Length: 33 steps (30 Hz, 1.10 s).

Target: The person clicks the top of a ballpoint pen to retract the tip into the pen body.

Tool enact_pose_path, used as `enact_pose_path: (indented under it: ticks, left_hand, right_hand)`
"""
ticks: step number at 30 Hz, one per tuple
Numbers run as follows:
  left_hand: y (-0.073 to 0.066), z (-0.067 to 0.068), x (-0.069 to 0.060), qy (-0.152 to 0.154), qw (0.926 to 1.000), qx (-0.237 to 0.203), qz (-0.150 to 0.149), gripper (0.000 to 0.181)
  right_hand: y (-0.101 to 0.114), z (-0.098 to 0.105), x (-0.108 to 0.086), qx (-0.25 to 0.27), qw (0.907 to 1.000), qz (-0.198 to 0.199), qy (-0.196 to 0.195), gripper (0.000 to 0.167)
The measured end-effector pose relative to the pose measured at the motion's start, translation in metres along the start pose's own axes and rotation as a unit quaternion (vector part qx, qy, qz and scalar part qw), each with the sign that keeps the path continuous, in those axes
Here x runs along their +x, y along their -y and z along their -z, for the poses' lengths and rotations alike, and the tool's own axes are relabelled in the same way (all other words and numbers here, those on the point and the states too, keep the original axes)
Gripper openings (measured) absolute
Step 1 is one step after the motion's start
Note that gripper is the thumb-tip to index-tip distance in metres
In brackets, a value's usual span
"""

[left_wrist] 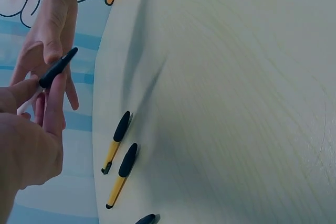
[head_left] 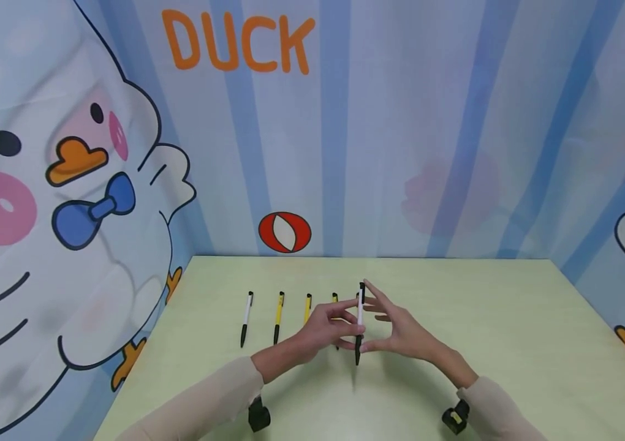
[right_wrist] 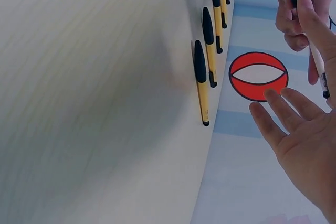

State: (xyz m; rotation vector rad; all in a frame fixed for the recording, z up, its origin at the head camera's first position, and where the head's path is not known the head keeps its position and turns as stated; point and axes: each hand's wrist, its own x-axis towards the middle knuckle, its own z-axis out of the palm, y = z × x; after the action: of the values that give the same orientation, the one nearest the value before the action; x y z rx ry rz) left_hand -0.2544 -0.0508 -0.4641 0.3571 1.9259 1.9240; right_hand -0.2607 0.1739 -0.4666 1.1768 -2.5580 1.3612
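My left hand point(head_left: 326, 331) pinches a white pen point(head_left: 360, 313) with a black grip, held nearly upright above the table with its tip down. My right hand point(head_left: 406, 331) is just to the right of it, index finger stretched to the pen's top and thumb at its black grip. In the right wrist view, the other fingers of the right hand point(right_wrist: 299, 135) are spread and hold nothing. The left wrist view shows the pen's dark grip point(left_wrist: 58, 69) sticking out from the left fingers. Behind the hands, yellow pens point(head_left: 279, 315) lie on the table, partly hidden.
The pale table point(head_left: 511, 318) carries a row of several pens. At its left end lies another white pen point(head_left: 247, 318). A printed cloth backdrop point(head_left: 384, 122) with ducks stands behind the table. Black devices point(head_left: 259, 415) sit under both wrists.
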Motion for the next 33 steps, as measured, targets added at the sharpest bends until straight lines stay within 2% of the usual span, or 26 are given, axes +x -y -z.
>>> enact_pose_path:
  ticks: [4, 9, 14, 18, 23, 29, 33]
  left_hand:
    - [-0.002, 0.003, 0.001, -0.022, 0.9997, 0.010, 0.009, 0.062]
    - [-0.003, 0.009, 0.001, -0.065, 0.9973, 0.026, 0.020, 0.058]
    - [0.000, 0.015, 0.001, -0.092, 0.9955, 0.006, 0.025, 0.056]
    - [0.001, 0.018, -0.001, -0.096, 0.9950, -0.004, 0.029, 0.054]
    - [0.003, 0.020, -0.002, -0.087, 0.9952, 0.000, 0.045, 0.047]
    - [0.004, 0.017, 0.000, -0.072, 0.9958, 0.013, 0.054, 0.044]
    - [0.005, 0.015, 0.006, -0.065, 0.9959, 0.020, 0.058, 0.044]
  right_hand:
    - [0.000, 0.005, 0.001, -0.005, 1.0000, -0.004, 0.000, 0.108]
    - [-0.005, 0.016, -0.005, -0.032, 0.9989, -0.029, -0.019, 0.080]
    - [-0.014, 0.025, -0.016, -0.044, 0.9977, -0.047, -0.021, 0.061]
    - [-0.024, 0.028, -0.025, -0.040, 0.9973, -0.060, -0.013, 0.052]
    - [-0.032, 0.034, -0.038, -0.040, 0.9963, -0.071, -0.026, 0.044]
    - [-0.036, 0.048, -0.055, -0.052, 0.9943, -0.081, -0.045, 0.042]
    - [-0.041, 0.058, -0.065, -0.059, 0.9928, -0.087, -0.057, 0.042]
